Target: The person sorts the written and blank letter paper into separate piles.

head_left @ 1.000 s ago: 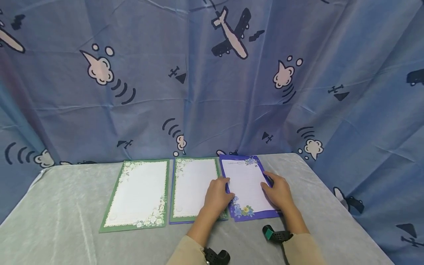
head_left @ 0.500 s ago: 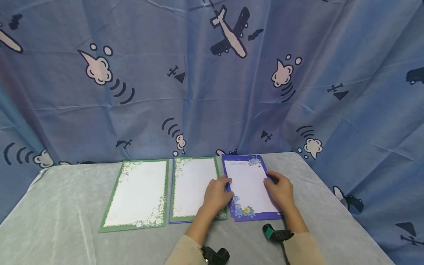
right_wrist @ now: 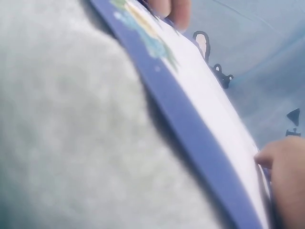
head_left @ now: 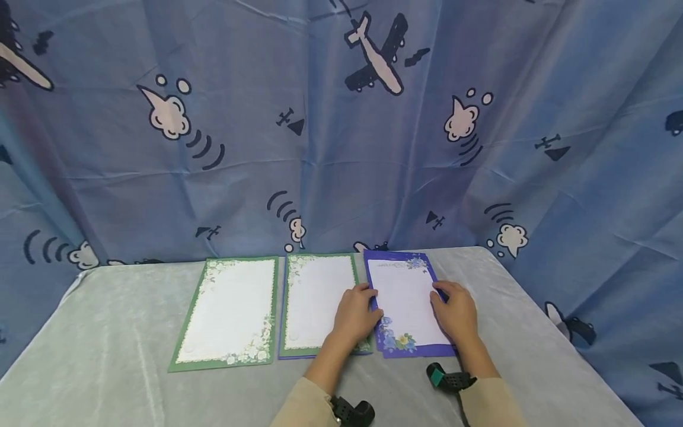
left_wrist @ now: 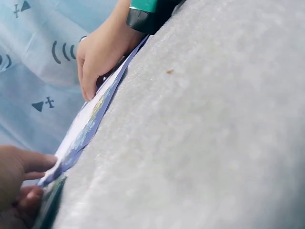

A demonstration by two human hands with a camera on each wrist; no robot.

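Note:
In the head view a stack of purple-bordered stationery sheets (head_left: 405, 302) with blue flowers lies at the right end of a row of paper, its edges slightly staggered. My left hand (head_left: 356, 313) pinches the stack's left edge, the thumb over the border. On the opposite edge my right hand (head_left: 456, 311) grips the sheets, its thumb on the white face. Both hands also show in the left wrist view, around the tilted-looking purple-bordered sheets (left_wrist: 76, 129). The near purple border (right_wrist: 176, 117) runs across the right wrist view, where the right thumb (right_wrist: 267, 155) meets the paper's edge.
Left of the purple stack lies a green-bordered stack (head_left: 315, 302) with purple edges peeking out below. Farther left is another green-bordered sheet (head_left: 224, 314) with white flowers. All rest on a grey cloth-covered table (head_left: 123, 332) before a blue printed curtain (head_left: 240, 118).
The purple stack has shifted slightly right, widening the gap at its top beside the middle green-bordered stack. Both hands stay at its edges. The head view has swung slightly.

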